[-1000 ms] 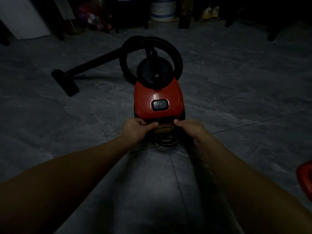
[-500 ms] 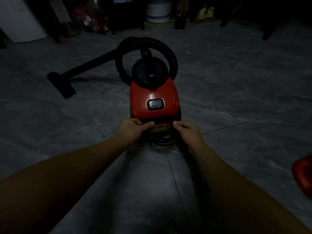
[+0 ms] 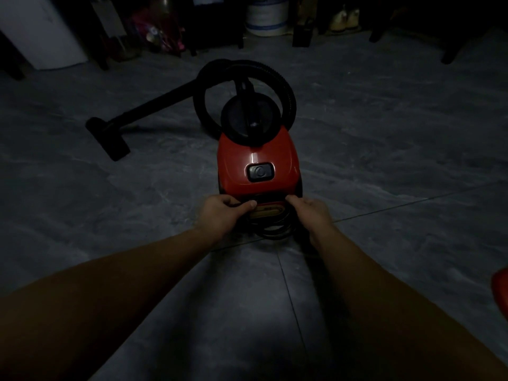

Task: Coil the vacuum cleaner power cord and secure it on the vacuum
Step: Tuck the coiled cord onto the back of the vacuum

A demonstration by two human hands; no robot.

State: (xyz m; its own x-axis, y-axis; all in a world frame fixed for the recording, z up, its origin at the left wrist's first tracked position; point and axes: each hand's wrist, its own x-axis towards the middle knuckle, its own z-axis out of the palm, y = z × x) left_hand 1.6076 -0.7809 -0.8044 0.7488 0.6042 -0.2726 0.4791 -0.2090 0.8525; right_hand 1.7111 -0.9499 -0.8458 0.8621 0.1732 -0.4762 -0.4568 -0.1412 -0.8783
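A red canister vacuum [image 3: 258,158] stands on the dim grey tiled floor with its rear end toward me. Its black power cord [image 3: 275,229] hangs in loops against the rear, below a pale label. My left hand [image 3: 222,213] grips the left side of the coil, thumb pressed on the rear edge. On the right side of the coil my right hand [image 3: 310,213] has its fingers curled over the cord. The hose [image 3: 286,86] arches over the front of the vacuum.
The black wand and floor nozzle [image 3: 110,136] lie on the floor to the left. A white cabinet [image 3: 41,31], a white bucket [image 3: 265,19] and furniture legs line the far wall. A red object [image 3: 501,290] shows at the right edge.
Both hands stay on the coil at the vacuum's rear. The right hand has shifted slightly against the cord. The view has drifted a little.
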